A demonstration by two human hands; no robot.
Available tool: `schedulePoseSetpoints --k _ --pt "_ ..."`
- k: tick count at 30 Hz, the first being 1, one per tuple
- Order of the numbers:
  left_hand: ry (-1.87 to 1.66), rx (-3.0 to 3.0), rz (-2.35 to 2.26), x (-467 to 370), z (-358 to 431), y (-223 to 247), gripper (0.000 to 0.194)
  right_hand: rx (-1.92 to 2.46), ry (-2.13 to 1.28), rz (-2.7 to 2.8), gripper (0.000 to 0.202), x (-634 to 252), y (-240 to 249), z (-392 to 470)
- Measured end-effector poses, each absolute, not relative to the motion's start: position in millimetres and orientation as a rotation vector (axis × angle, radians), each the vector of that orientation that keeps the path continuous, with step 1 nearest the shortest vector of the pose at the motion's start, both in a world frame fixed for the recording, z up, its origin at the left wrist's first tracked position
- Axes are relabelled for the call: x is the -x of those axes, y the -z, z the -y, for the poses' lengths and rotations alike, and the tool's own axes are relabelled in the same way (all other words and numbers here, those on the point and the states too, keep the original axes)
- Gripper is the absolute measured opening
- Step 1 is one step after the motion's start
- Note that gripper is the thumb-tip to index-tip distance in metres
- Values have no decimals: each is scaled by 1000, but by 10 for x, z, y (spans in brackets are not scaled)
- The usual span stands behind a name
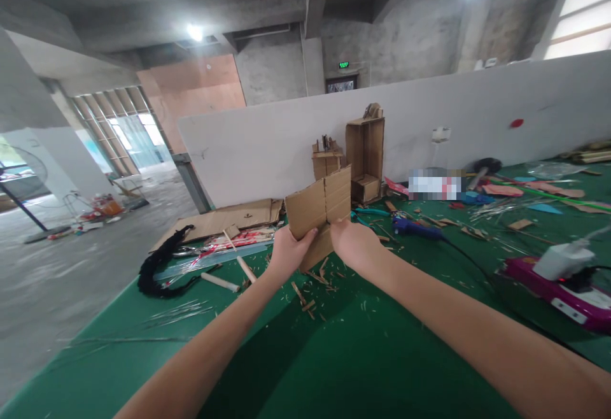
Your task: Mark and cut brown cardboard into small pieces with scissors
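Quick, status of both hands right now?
Left hand: closed, holding the creased cardboard piece, thumb in front.
Right hand: closed, holding the same piece near its crease.

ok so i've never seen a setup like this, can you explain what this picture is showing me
There's no machine here: this single picture comes from a camera worn on a person's head, looking forward and down. The wearer's bare left hand and right hand hold a creased sheet of brown cardboard above a green tabletop. At left lies a curved, fuzzy black strip; at right, a blue handheld tool with a dark cable and a magenta-and-white power strip. Behind, a tall, open brown cardboard box stands before a long white partition.
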State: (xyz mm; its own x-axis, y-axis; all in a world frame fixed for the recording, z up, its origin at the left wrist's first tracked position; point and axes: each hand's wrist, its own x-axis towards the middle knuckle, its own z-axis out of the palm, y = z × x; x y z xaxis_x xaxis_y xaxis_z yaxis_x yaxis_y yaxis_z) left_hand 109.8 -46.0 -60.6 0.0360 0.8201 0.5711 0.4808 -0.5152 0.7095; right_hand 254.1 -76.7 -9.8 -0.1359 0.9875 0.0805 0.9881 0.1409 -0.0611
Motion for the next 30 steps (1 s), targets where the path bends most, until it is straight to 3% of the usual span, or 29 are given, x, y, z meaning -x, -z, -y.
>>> schedulePoseSetpoints --k 15,30 --pt "-1445 -2032 -1372 -1087 440 580 27 1742 80 2485 27 -2755 155 748" --pt "-1482 -1962 -1412 -1103 432 589 27 1866 154 2329 33 -2709 195 808"
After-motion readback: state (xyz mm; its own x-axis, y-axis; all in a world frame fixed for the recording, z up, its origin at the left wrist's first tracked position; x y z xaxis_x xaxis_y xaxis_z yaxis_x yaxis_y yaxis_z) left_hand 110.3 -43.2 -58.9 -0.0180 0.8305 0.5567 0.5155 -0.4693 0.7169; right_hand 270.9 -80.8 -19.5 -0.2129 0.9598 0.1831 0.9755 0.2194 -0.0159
